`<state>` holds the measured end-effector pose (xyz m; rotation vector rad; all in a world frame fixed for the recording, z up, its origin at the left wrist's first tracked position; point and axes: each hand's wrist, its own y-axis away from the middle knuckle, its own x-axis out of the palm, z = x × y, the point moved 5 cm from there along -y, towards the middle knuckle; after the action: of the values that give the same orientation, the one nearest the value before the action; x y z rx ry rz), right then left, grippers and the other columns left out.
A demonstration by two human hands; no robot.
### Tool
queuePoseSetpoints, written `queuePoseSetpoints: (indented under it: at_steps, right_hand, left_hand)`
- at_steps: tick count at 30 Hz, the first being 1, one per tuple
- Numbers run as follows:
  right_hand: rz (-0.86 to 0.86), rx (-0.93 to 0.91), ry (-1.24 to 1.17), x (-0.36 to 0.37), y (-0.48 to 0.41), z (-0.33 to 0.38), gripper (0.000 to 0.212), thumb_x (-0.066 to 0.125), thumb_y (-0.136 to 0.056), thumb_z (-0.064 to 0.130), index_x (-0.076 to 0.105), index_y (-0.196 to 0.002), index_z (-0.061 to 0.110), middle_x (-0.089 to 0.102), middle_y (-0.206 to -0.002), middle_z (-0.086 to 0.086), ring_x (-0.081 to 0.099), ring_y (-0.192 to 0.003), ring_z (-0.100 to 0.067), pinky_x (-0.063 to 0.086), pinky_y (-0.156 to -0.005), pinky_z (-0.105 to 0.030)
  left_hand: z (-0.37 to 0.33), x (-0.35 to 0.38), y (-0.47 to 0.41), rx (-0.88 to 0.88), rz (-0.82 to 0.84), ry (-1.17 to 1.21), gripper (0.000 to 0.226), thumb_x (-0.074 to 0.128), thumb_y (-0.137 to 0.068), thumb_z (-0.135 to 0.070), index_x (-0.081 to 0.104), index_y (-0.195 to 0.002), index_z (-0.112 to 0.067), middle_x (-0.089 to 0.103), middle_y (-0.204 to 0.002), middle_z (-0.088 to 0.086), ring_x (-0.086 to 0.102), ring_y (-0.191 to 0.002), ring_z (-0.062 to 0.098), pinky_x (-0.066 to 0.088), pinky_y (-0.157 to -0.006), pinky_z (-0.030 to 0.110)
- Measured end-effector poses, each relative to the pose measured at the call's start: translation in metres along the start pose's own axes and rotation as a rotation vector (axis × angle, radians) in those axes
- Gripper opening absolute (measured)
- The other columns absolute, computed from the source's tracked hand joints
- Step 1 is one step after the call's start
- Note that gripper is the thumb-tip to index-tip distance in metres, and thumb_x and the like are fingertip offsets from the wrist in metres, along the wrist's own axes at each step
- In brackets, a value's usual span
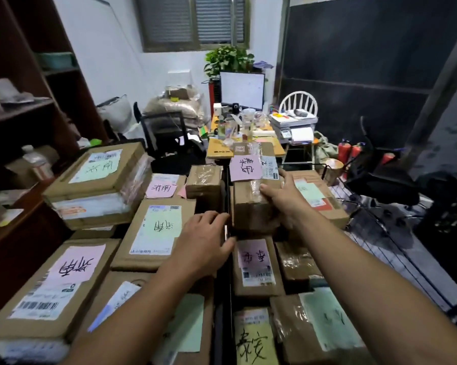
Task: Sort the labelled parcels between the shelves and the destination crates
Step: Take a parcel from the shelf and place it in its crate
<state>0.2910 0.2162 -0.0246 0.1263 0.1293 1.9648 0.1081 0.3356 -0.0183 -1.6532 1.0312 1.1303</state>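
Observation:
A brown cardboard parcel (251,204) with a pink handwritten label stands among other parcels in the middle of the view. My right hand (282,196) grips its top right side, fingers curled over the taped top. My left hand (206,233) presses against its lower left edge, thumb stretched toward the box. Around it lie more labelled parcels: one with a green label (156,230) to the left, one with a pink label (256,264) just below, and a stack topped by a green-labelled box (95,169) at the far left.
A dark wooden shelf unit (24,106) stands on the left. Behind the parcels are a black office chair (166,133), a cluttered desk with a monitor (241,90) and a printer (293,125). A wire crate edge (380,233) runs along the right.

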Motion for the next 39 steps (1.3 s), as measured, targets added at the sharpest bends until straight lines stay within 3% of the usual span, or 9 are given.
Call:
queuePoseSetpoints:
  at_steps: [6,11,14,17,20,22,24,29,39]
  right_hand:
    - [0.015,0.035,0.036,0.016,-0.043,-0.008,0.068,0.066,-0.096,0.012,0.029,-0.152,0.023,0.060,-0.127,-0.010,0.065,-0.102,-0.027,0.059,-0.085,-0.046]
    - [0.057,0.102,0.114,0.017,-0.050,-0.005,0.067,0.059,-0.102,0.029,0.021,-0.157,0.031,0.057,-0.113,-0.005,0.058,-0.083,-0.021,0.051,-0.062,-0.038]
    - [0.080,0.095,0.188,0.014,-0.052,-0.009,0.074,0.060,-0.100,0.037,0.015,-0.159,0.036,0.048,-0.140,-0.008,0.055,-0.103,-0.025,0.054,-0.083,-0.049]
    - [0.103,0.106,0.247,0.011,-0.049,-0.012,0.082,0.064,-0.093,0.053,0.014,-0.157,0.044,0.041,-0.144,-0.002,0.048,-0.124,-0.033,0.049,-0.097,-0.063]
    - [0.057,0.070,0.354,0.005,-0.045,-0.010,0.084,0.060,-0.088,0.068,0.018,-0.157,0.043,0.032,-0.160,0.000,0.042,-0.138,-0.035,0.046,-0.093,-0.057]
    - [-0.005,-0.032,0.451,0.002,-0.034,-0.002,0.077,0.056,-0.093,0.064,0.028,-0.157,0.033,0.036,-0.161,-0.001,0.041,-0.141,-0.033,0.043,-0.103,-0.051]
    - [-0.069,-0.152,0.607,-0.003,-0.017,0.004,0.066,0.054,-0.098,0.056,0.038,-0.153,0.024,0.047,-0.154,-0.006,0.045,-0.138,-0.032,0.041,-0.110,-0.044]
    - [-0.094,-0.346,1.022,-0.006,0.048,0.011,0.047,0.053,-0.101,0.045,0.053,-0.140,0.020,0.062,-0.133,-0.008,0.057,-0.121,-0.030,0.049,-0.096,-0.043]
    - [-0.259,-0.233,1.510,-0.018,0.189,-0.015,0.050,0.040,-0.100,0.058,0.045,-0.143,0.033,0.054,-0.142,0.000,0.054,-0.125,-0.026,0.045,-0.100,-0.042]
  left_hand:
    - [0.005,0.002,-0.008,-0.053,-0.002,0.007,0.061,0.046,-0.095,-0.053,0.029,-0.150,-0.033,0.035,-0.152,-0.007,0.027,-0.140,0.018,0.024,-0.117,0.035]
    - [0.010,0.001,-0.017,-0.074,0.005,0.008,0.064,0.047,-0.095,-0.053,0.026,-0.152,-0.033,0.033,-0.154,-0.006,0.023,-0.142,0.018,0.022,-0.119,0.037]
    - [0.012,0.000,-0.021,-0.092,0.003,0.040,0.064,0.048,-0.095,-0.053,0.027,-0.152,-0.033,0.033,-0.154,-0.006,0.023,-0.142,0.018,0.022,-0.119,0.037]
    - [0.010,-0.001,-0.021,-0.081,0.009,0.068,0.063,0.049,-0.095,-0.052,0.028,-0.152,-0.032,0.034,-0.154,-0.006,0.024,-0.141,0.018,0.023,-0.118,0.037]
    - [0.008,-0.006,-0.022,-0.067,0.007,0.093,0.064,0.050,-0.095,-0.051,0.028,-0.152,-0.030,0.035,-0.153,-0.006,0.026,-0.140,0.018,0.024,-0.118,0.037]
    - [0.009,-0.009,-0.024,-0.053,0.002,0.105,0.065,0.051,-0.095,-0.050,0.029,-0.152,-0.029,0.036,-0.153,-0.004,0.027,-0.139,0.019,0.025,-0.117,0.038]
    - [0.010,-0.013,-0.025,-0.037,-0.015,0.120,0.065,0.051,-0.094,-0.050,0.030,-0.151,-0.029,0.038,-0.152,-0.003,0.029,-0.138,0.020,0.027,-0.116,0.039]
    - [0.016,-0.019,-0.018,-0.005,-0.012,0.142,0.064,0.052,-0.094,-0.047,0.032,-0.151,-0.027,0.041,-0.150,-0.002,0.034,-0.137,0.022,0.032,-0.113,0.040]
    - [-0.003,-0.036,0.026,0.284,0.017,0.152,0.056,0.051,-0.095,-0.045,0.038,-0.146,-0.023,0.046,-0.145,0.003,0.039,-0.131,0.027,0.038,-0.107,0.041]
